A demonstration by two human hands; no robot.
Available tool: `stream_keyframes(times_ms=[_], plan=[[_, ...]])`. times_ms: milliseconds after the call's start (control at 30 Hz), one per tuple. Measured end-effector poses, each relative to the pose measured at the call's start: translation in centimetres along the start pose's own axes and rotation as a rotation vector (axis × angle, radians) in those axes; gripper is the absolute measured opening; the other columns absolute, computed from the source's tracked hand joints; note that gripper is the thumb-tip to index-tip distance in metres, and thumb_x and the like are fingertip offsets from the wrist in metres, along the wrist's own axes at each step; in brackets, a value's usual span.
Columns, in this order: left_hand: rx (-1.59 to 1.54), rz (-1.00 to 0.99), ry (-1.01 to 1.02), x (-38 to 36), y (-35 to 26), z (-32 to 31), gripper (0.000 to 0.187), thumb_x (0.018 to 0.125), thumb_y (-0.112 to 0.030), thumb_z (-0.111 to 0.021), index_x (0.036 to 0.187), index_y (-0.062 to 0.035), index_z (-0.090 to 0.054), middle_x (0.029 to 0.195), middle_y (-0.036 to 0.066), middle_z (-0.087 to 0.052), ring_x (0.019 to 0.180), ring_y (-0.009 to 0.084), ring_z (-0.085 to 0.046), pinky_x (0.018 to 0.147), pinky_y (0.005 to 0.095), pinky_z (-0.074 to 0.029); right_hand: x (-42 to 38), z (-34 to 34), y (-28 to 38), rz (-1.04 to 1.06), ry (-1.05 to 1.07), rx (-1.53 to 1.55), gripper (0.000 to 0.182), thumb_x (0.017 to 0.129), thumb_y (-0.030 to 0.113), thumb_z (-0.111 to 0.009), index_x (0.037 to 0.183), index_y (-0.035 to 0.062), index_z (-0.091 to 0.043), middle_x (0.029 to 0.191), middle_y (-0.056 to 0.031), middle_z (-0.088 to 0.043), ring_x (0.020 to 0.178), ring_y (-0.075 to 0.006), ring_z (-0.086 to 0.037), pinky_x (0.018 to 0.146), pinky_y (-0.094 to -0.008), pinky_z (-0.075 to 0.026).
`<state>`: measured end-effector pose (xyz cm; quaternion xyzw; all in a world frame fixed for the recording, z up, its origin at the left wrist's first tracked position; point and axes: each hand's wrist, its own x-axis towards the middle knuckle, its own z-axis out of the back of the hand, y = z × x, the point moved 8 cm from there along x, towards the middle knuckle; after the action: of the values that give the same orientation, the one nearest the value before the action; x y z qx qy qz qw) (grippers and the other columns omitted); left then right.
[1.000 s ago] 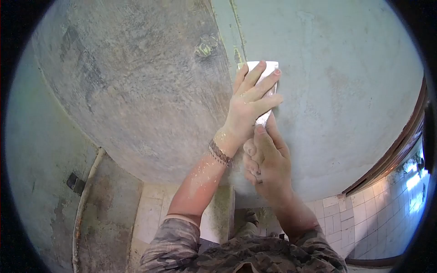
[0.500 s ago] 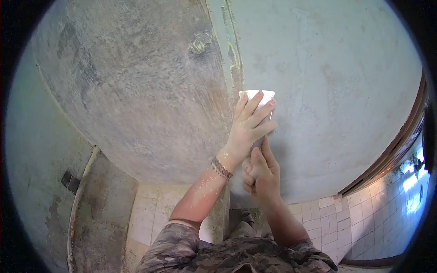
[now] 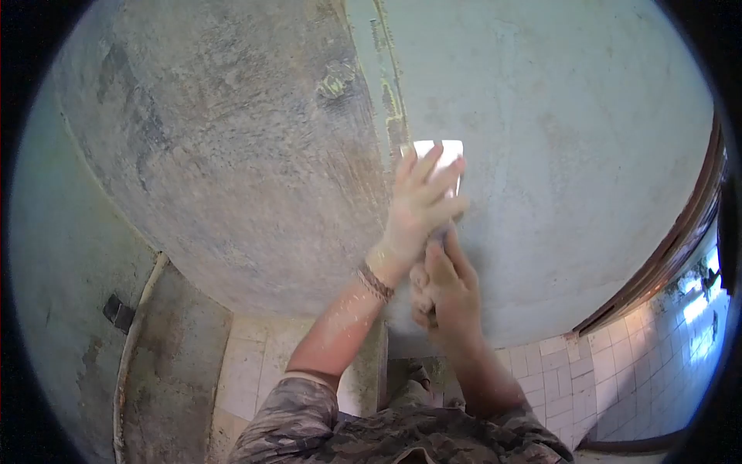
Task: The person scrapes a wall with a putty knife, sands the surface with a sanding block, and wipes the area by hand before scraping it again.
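Observation:
A scraper (image 3: 450, 148) with a wide, bright blade lies against the wall, its blade pointing up. My right hand (image 3: 451, 290) is wrapped round its handle, which is mostly hidden by the fingers. Higher up, my left hand (image 3: 416, 205) rests with spread fingers on the blade and presses on it; it is slightly blurred. The blade is just right of the border between the rough, bare grey wall area (image 3: 247, 178) and the pale green paint (image 3: 564, 139). Light flecks stick to my left forearm.
A narrow strip with ragged yellowish paint edges (image 3: 394, 93) runs up the wall above the blade. At lower left a pipe (image 3: 133, 340) stands beside a dark box (image 3: 117, 313). Pale tiles (image 3: 553, 375) cover the floor. A brown frame (image 3: 657, 267) curves along the right.
Both hands and the scraper have moved a little upward along the wall. The hold of each hand looks the same.

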<state>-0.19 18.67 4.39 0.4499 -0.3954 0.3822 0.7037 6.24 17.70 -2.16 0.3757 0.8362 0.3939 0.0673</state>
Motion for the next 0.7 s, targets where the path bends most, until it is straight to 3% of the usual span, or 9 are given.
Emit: stream_keyframes(times_ms=[133, 267, 333, 433, 533, 667, 700], plan=[[-0.040, -0.013, -0.071, 7.6, 1.4, 3.1, 0.009, 0.073, -0.014, -0.064, 0.080, -0.0097, -0.063, 0.121, 0.012, -0.064, 0.117, 0.0368, -0.055, 0.102, 0.0525, -0.037, 1.7, -4.2, 4.3, 0.027, 0.051, 0.020, 0.052, 0.105, 0.026, -0.043, 0.152, 0.0127, -0.026, 0.065, 0.0028, -0.043, 0.042, -0.0034, -0.035, 0.035, -0.0201, -0.027], [-0.026, 0.016, 0.017, 4.7, 0.8, 1.9, 0.008, 0.074, -0.013, -0.065, 0.081, -0.0099, -0.063, 0.122, 0.012, -0.064, 0.119, 0.0362, -0.055, 0.103, 0.0527, -0.037, 0.7, -2.6, 2.7, 0.035, 0.059, 0.040, 0.042, 0.105, 0.024, -0.043, 0.145, 0.0160, -0.036, 0.069, 0.0034, -0.044, 0.042, -0.0018, -0.035, 0.033, -0.0184, -0.028], [-0.014, 0.040, -0.002, 2.2, -0.4, 1.2, 0.007, 0.074, -0.012, -0.065, 0.080, -0.0106, -0.063, 0.122, 0.012, -0.064, 0.118, 0.0362, -0.055, 0.102, 0.0524, -0.038, -1.0, -0.4, 0.3, -0.116, -0.079, 0.041, 0.038, 0.104, 0.025, -0.044, 0.141, 0.0162, -0.040, 0.069, 0.0035, -0.044, 0.042, -0.0016, -0.035, 0.034, -0.0185, -0.029], [-0.017, 0.010, -0.008, 4.2, 0.8, 1.7, 0.007, 0.074, -0.014, -0.064, 0.080, -0.0117, -0.064, 0.120, 0.011, -0.065, 0.119, 0.0359, -0.055, 0.104, 0.0519, -0.037, 0.3, -2.1, 2.0, 0.007, 0.101, 0.046, 0.037, 0.104, 0.025, -0.044, 0.140, 0.0159, -0.040, 0.068, 0.0038, -0.043, 0.043, -0.0016, -0.035, 0.034, -0.0184, -0.028], [-0.073, 0.013, -0.085, 8.5, 2.3, 3.6, 0.012, 0.073, -0.020, -0.063, 0.080, -0.0116, -0.066, 0.121, 0.009, -0.066, 0.122, 0.0349, -0.055, 0.108, 0.0523, -0.034, 1.6, -5.4, 5.0, -0.006, 0.069, 0.052, 0.039, 0.104, 0.025, -0.044, 0.142, 0.0160, -0.038, 0.069, 0.0041, -0.042, 0.043, -0.0014, -0.035, 0.035, -0.0179, -0.028], [-0.035, 0.052, -0.024, 4.6, 1.2, 2.1, 0.011, 0.074, -0.019, -0.064, 0.081, -0.0115, -0.067, 0.121, 0.009, -0.066, 0.121, 0.0351, -0.055, 0.109, 0.0524, -0.033, 0.5, -3.1, 2.9, 0.076, 0.148, 0.045, 0.040, 0.104, 0.025, -0.044, 0.142, 0.0155, -0.037, 0.069, 0.0037, -0.043, 0.044, -0.0011, -0.035, 0.035, -0.0179, -0.028], [-0.034, 0.066, -0.018, 2.8, 0.9, 1.2, 0.010, 0.074, -0.018, -0.064, 0.081, -0.0119, -0.067, 0.122, 0.009, -0.066, 0.122, 0.0352, -0.055, 0.109, 0.0526, -0.033, 0.0, -2.0, 1.8, 0.023, 0.083, 0.015, 0.040, 0.104, 0.025, -0.045, 0.142, 0.0159, -0.037, 0.070, 0.0038, -0.043, 0.044, -0.0009, -0.035, 0.035, -0.0179, -0.028]])
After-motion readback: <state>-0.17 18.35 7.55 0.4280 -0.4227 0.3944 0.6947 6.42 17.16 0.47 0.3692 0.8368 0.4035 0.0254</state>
